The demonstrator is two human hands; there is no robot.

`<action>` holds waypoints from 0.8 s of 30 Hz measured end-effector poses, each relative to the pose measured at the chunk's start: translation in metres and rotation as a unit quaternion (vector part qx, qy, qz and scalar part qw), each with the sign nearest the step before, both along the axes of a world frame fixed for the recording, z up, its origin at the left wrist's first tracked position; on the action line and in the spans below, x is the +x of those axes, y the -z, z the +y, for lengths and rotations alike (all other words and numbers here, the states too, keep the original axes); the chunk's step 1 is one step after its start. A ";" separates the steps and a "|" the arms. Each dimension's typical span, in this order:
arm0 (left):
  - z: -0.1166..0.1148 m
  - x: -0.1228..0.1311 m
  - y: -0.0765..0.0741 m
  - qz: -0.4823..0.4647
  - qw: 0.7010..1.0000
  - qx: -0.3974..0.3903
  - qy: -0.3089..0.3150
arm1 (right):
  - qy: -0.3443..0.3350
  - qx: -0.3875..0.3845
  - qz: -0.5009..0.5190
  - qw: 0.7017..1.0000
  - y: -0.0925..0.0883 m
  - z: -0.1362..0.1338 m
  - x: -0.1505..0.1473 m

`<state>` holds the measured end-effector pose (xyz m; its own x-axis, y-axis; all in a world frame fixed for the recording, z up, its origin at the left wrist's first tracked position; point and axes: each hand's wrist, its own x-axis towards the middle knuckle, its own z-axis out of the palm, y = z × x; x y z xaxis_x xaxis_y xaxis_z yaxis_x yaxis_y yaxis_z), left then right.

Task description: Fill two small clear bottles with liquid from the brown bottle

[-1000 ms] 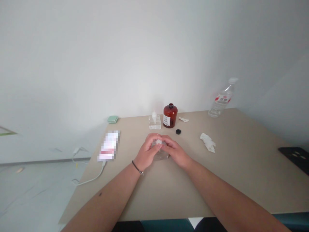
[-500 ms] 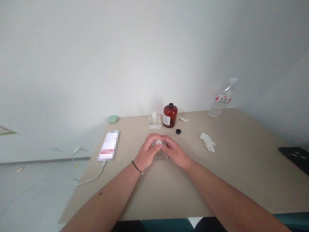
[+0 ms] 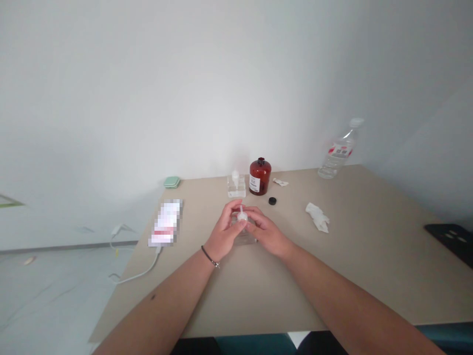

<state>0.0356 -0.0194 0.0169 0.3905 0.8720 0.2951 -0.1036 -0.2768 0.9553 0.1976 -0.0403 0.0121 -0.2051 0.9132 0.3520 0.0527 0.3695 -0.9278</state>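
In the middle of the table a clear square container [image 3: 246, 239] stands under my two hands. A small whitish piece with a thin upright spout [image 3: 242, 215] shows between my thumbs and fingers. My left hand [image 3: 226, 229] is curled round its left side, thumb pressed against it. From the right, my right hand [image 3: 266, 232] meets it with bent fingers and its thumb on the same piece. Where the piece joins the container is hidden. Behind the hands stands a similar clear square container [image 3: 236, 190] with a white tip.
A brown bottle [image 3: 259, 177] without a cap stands at the back, near a small black cap [image 3: 272, 201]. Crumpled tissues [image 3: 318, 217] lie on the right, with a tilted water bottle [image 3: 338, 153] behind. On the left are a cabled phone [image 3: 166, 222] and a green case [image 3: 172, 182].
My fingers have parted slightly at the top, so the thin spout and the whitish piece show more clearly. The other things have stayed in place.
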 end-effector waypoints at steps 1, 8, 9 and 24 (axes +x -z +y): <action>0.000 0.000 0.000 0.000 1.000 -0.001 0.000 | -0.001 -0.001 -0.002 1.000 0.000 0.000 0.000; -0.001 -0.001 0.002 0.007 0.998 0.058 -0.022 | 0.001 -0.009 -0.019 1.000 -0.005 -0.002 -0.001; -0.001 -0.001 0.000 0.022 0.997 0.079 -0.018 | 0.001 -0.009 -0.019 1.000 -0.004 -0.002 -0.001; -0.002 -0.002 -0.010 0.054 0.990 0.132 -0.009 | 0.019 -0.026 -0.019 0.999 -0.002 0.001 -0.001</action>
